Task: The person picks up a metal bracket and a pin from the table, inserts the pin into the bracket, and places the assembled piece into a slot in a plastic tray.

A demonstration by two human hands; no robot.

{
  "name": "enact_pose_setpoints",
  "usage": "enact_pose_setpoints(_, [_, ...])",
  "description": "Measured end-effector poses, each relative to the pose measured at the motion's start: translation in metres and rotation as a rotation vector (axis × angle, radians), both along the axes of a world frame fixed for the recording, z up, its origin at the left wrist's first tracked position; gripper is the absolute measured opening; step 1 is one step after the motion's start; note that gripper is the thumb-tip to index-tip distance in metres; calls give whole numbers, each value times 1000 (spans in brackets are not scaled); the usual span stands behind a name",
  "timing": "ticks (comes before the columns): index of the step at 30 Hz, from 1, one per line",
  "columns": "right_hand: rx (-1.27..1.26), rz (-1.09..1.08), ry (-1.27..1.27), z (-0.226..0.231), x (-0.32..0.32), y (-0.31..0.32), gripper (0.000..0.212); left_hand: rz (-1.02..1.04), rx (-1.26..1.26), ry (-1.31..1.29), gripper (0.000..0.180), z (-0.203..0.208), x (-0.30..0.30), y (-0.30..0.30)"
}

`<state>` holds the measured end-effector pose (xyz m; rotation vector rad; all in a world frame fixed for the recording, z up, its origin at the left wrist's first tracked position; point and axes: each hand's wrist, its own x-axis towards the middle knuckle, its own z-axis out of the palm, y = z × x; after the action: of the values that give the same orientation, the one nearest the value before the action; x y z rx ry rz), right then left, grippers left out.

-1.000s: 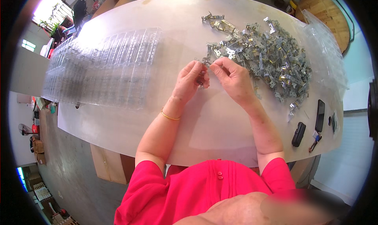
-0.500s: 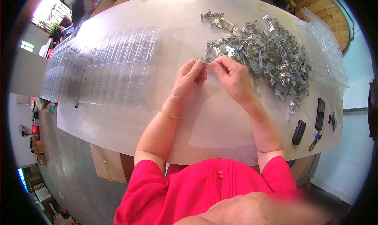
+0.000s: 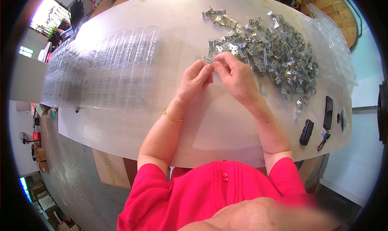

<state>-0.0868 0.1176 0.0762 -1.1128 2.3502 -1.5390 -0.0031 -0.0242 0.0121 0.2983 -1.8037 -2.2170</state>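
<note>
Over the middle of the table, my left hand (image 3: 195, 79) and my right hand (image 3: 236, 74) meet at the fingertips. Both are closed in a pinch around a small grey metal bracket (image 3: 208, 60), mostly hidden by the fingers. Its exact shape is too small to make out. Just beyond and to the right of my right hand spreads a large heap of similar metal brackets (image 3: 279, 57), grey with some brass-coloured pieces. A few connected pieces (image 3: 218, 16) lie at the heap's far left end.
Stacked clear plastic trays (image 3: 109, 69) with many compartments cover the left side of the table (image 3: 169, 142). More clear plastic trays (image 3: 331, 49) lie at the far right. A black case (image 3: 306, 132), a dark phone (image 3: 328, 113) and keys (image 3: 323, 141) rest near the right edge.
My fingertips have drawn slightly closer together around the bracket. A metal piece that showed beneath my left fingers is now out of sight. The view has shifted a little.
</note>
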Motion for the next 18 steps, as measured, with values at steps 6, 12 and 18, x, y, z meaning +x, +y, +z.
enact_pose_setpoints(6, [7, -20, 221, -9, -4, -1, 5, -37, -107, -36, 25, -1, 1, 0])
enact_pose_setpoints(12, [-177, -100, 199, -3, -6, -1, 5, -75, 4, -42, 27, 2, -1, 4])
enact_pose_setpoints(18, [-71, -61, 55, -2, -9, 2, 8, -35, 366, 10, 29, -2, -1, -8])
